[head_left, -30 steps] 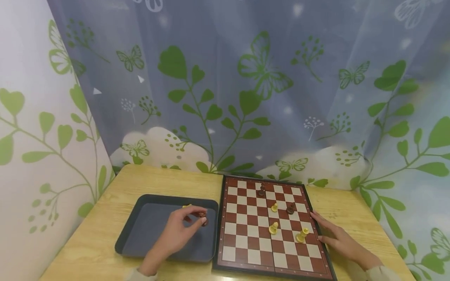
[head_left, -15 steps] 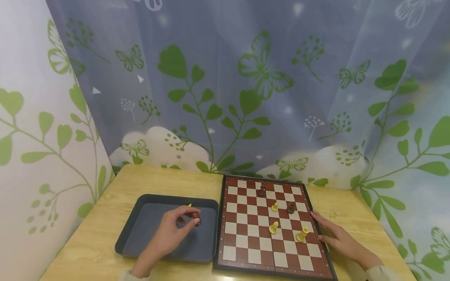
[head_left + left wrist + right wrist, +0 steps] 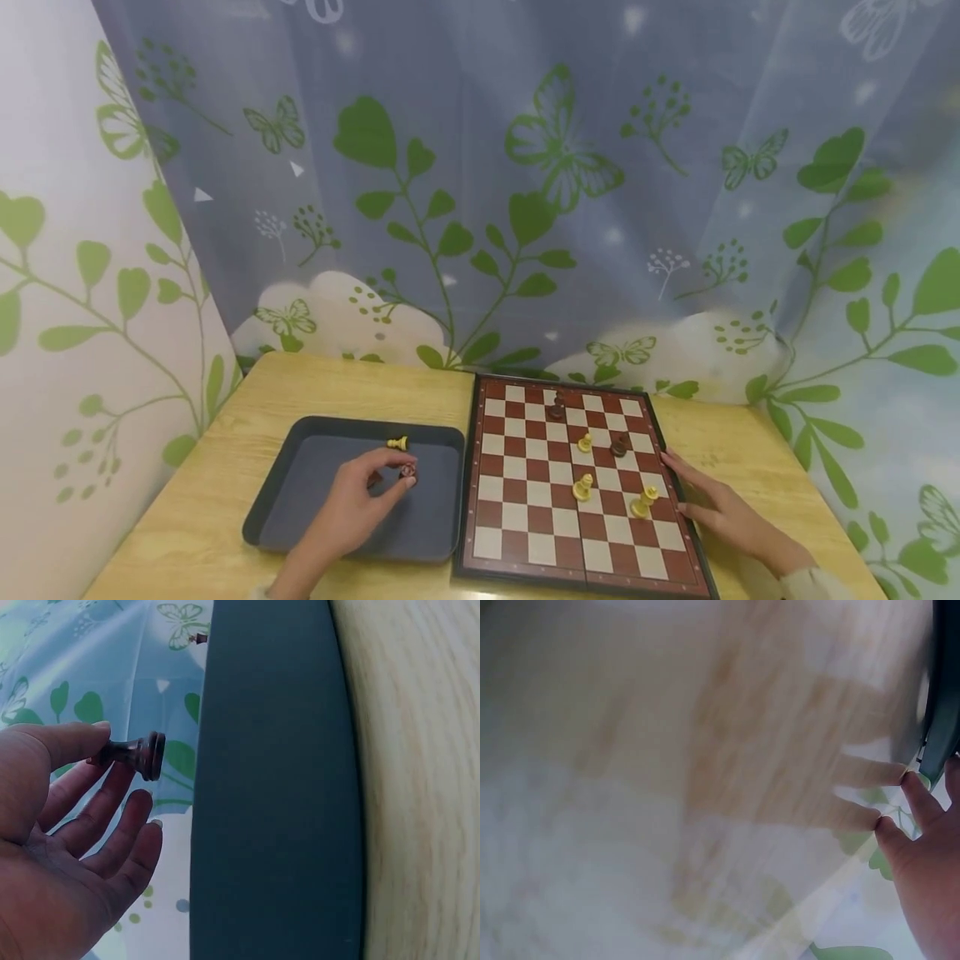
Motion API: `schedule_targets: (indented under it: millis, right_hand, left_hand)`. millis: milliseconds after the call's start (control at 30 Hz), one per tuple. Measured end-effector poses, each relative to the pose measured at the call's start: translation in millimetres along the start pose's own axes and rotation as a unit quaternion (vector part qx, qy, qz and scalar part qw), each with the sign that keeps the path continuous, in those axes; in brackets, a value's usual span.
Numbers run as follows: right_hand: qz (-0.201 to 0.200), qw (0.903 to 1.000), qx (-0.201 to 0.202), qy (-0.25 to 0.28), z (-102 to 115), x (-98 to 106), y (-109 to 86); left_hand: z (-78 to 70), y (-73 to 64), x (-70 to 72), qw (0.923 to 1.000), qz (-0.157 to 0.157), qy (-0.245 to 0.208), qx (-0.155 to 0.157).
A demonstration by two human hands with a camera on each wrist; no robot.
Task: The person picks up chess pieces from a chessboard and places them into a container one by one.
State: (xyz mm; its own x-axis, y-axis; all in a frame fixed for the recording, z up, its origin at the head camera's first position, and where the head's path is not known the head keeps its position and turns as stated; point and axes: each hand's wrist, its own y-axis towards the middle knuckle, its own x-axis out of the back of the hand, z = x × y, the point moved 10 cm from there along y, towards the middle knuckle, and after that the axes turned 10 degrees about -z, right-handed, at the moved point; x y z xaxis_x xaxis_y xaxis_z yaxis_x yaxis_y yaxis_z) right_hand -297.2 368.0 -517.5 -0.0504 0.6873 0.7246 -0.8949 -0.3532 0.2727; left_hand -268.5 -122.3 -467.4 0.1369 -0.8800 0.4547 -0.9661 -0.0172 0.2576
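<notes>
My left hand (image 3: 358, 500) is over the dark tray (image 3: 262, 500), pinching a dark brown chess piece (image 3: 142, 754) between thumb and fingertips. Its flared base points away from the palm in the left wrist view, and its head is partly hidden by the fingers. Beyond the fingertips, a gold chess piece (image 3: 397, 443) lies on its side in the tray. My right hand (image 3: 716, 508) rests beside the chessboard (image 3: 517, 568), with extended fingers touching its right edge. In the right wrist view, some fingertips (image 3: 885, 825) are on the wooden tabletop.
On the board stand two dark pieces, one near the far edge (image 3: 556, 408) and another dark piece (image 3: 619, 446) farther right. Gold pieces include a small one (image 3: 585, 442), a middle one (image 3: 582, 487) and a taller one (image 3: 645, 502). A patterned curtain (image 3: 465, 208) hangs behind the table.
My left hand has moved left and slightly down with the dark chess piece, uncovering the gold piece lying in the tray. My right hand has stayed at the board's edge.
</notes>
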Motion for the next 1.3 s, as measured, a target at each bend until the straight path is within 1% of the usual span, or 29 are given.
schedule_targets:
  millis: [167,200,300,433,533,667,867,967,1067,1167,1300]
  right_hand:
    - [0.002,0.9997,-0.014,-0.018,-2,1,1.1]
    - [0.003,0.9996,-0.019,-0.022,-3,2,0.9]
    - [0.003,0.9992,-0.019,-0.034,-2,1,-0.9]
    - [-0.003,0.9996,-0.010,-0.027,0,1,-2.7]
    - [-0.007,0.9997,-0.012,-0.022,-1,2,-2.0]
    - [-0.007,0.9998,-0.011,-0.017,-1,2,-1.6]
    - [-0.005,1.0000,-0.001,-0.007,2,0,-0.4]
    - [-0.004,1.0000,0.007,-0.002,4,0,-0.6]
    - [-0.003,1.0000,0.006,0.001,3,0,-0.1]
    - [0.002,1.0000,0.002,-0.008,2,0,-0.3]
    - [0.004,0.9998,0.001,-0.019,1,2,-1.0]
  left_hand:
    - [1.4,0.8,3.5,1.0000,-0.007,-0.005,-0.001]
    - [1.9,0.8,3.9,1.0000,-0.007,-0.004,0.001]
    - [6.7,-0.6,3.5,1.0000,-0.002,0.002,0.004]
    - [11.4,-2.5,2.0,0.9998,0.000,0.018,0.007]
    - [11.8,-2.5,4.5,0.9994,-0.011,0.031,0.008]
    - [13.1,-4.0,11.8,0.9988,-0.025,0.042,0.005]
    - [12.6,-5.8,23.8,0.9983,-0.039,0.041,-0.010]
    - [13.4,-6.6,25.8,0.9981,-0.037,0.046,-0.015]
    - [14.4,-6.3,27.3,0.9978,-0.038,0.052,-0.016]
    - [15.4,-5.4,28.3,0.9977,-0.039,0.054,-0.011]
    - [16.7,-4.5,28.1,0.9984,-0.034,0.044,0.000]
